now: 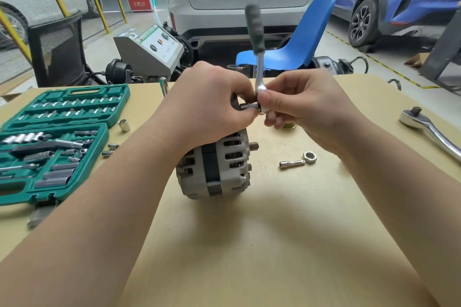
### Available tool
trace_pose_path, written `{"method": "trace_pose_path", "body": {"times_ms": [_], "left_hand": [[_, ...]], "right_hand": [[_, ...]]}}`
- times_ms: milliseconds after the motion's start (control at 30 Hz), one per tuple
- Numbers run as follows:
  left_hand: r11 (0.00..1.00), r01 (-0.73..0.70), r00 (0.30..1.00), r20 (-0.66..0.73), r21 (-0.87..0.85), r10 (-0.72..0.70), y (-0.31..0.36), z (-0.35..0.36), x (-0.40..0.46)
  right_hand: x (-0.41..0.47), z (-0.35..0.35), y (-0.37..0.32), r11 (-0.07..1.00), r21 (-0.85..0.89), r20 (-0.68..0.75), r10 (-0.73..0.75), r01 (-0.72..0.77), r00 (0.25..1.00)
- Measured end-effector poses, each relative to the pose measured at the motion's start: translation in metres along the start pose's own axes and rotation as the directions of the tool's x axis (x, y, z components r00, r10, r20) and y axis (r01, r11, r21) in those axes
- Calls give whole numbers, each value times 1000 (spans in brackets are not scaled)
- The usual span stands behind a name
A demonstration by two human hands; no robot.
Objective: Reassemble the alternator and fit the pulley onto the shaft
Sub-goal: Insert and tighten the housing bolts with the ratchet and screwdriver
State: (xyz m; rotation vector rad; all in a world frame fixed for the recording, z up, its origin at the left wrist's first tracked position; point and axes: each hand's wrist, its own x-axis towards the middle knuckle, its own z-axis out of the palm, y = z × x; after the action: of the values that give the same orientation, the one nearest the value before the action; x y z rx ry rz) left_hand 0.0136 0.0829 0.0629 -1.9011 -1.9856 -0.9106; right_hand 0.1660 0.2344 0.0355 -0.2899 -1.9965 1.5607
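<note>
Both my hands pinch the ratchet [258,75] at centre frame: left hand [212,99], right hand [299,102]; left-side green case [99,132] holds sockets [50,172].

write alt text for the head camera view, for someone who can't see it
Over a tan workbench, the left hand and right hand hold the head of a green-handled ratchet with a socket extension, above a grey alternator. An open green socket set lies left; a loose nut and second ratchet lie right.
</note>
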Motion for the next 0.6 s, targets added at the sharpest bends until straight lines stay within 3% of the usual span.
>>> {"method": "trace_pose_path", "body": {"times_ms": [133, 333, 400, 600], "left_hand": [[1000, 22, 999, 23, -14, -22, 0, 0, 1], [1000, 12, 999, 30, -14, -11, 0, -2, 1], [1000, 19, 999, 36, 6, -19, 1, -2, 0], [998, 50, 998, 26, 47, -51, 4, -2, -1]], "right_hand": [[0, 1, 5, 995, 54, 33, 87, -88, 996], [-6, 0, 8, 982, 82, 63, -176, 171, 982], [-6, 1, 7, 980, 52, 44, -194, 192, 980], [-1, 3, 3, 999, 35, -4, 3, -3, 1000]]}}
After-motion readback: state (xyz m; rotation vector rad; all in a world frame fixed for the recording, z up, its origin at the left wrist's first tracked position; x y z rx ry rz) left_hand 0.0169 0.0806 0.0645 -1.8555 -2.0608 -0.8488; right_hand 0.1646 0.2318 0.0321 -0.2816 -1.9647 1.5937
